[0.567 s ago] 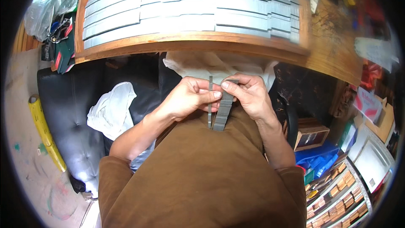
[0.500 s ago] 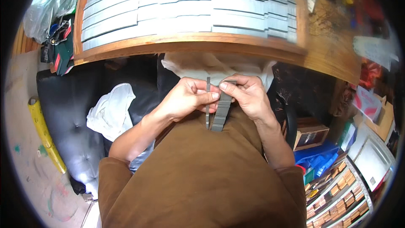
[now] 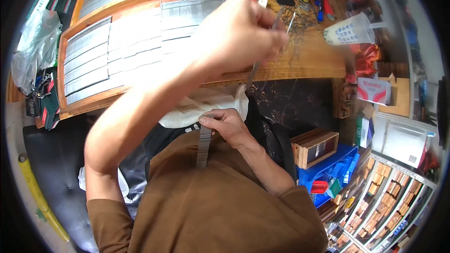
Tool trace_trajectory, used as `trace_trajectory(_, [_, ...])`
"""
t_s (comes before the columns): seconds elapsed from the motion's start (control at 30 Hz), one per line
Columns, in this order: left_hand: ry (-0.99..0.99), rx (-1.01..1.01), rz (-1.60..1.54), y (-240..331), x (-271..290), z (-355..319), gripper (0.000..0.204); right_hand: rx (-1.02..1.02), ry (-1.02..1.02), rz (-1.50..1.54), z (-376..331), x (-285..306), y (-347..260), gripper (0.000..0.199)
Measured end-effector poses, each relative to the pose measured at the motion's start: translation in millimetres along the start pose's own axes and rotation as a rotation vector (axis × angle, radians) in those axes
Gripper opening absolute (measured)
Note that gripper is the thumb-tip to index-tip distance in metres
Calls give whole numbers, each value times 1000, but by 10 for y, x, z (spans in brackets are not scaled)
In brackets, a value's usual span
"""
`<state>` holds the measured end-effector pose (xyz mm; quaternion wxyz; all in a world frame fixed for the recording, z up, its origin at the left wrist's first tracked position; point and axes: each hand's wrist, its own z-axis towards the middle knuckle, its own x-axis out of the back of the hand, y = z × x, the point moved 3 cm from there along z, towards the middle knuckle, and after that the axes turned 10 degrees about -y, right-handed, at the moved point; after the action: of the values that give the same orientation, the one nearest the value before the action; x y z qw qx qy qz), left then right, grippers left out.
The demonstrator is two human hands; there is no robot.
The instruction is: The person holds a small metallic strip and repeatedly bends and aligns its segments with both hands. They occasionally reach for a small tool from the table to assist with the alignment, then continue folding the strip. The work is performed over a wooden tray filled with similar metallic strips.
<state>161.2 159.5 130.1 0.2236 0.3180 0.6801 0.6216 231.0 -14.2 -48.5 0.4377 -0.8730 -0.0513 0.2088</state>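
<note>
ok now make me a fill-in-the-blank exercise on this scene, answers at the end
1. The person's ____ hand, blurred, is out over the wooden table.
2. The person's other hand grips a stack of grey strips in front of a ____ shirt.
3. The long roll at the picture's far left is ____ in colour.
4. In the picture, the drink cup lies to the ____ of the wooden-framed tray.

Missing words: left; brown; yellow; right

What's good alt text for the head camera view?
A person's blurred left hand holds a thin grey strip near a wooden table, while the right hand holds a stack of grey strips before a brown shirt. A wooden tray of grey pieces lies upper left.
</note>
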Motion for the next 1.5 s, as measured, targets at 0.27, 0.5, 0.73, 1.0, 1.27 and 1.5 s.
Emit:
trace_trajectory(0.27, [-114,444,-530,-577,97,-1440,37,22,-2,132,63,-3,151,22])
trace_trajectory(0.5, [8,722,-737,-1778,-162,-1975,35,-12,-85,-10,136,-79,-26,21])
trace_trajectory(0.73, [-89,642,-803,-1834,-390,-1763,22,53,-101,48,140,-75,-21,20])
trace_trajectory(1.0, [-47,585,-885,-1757,-379,-1720,23,137,18,-48,39,-177,-148,36])
trace_trajectory(1.27, [82,491,-890,-1558,-206,-1633,23,377,-178,-485,-629,-373,57,24])
trace_trajectory(1.5, [83,501,-876,-1546,-121,-1532,27,618,-47,-454,-462,-508,113,22])
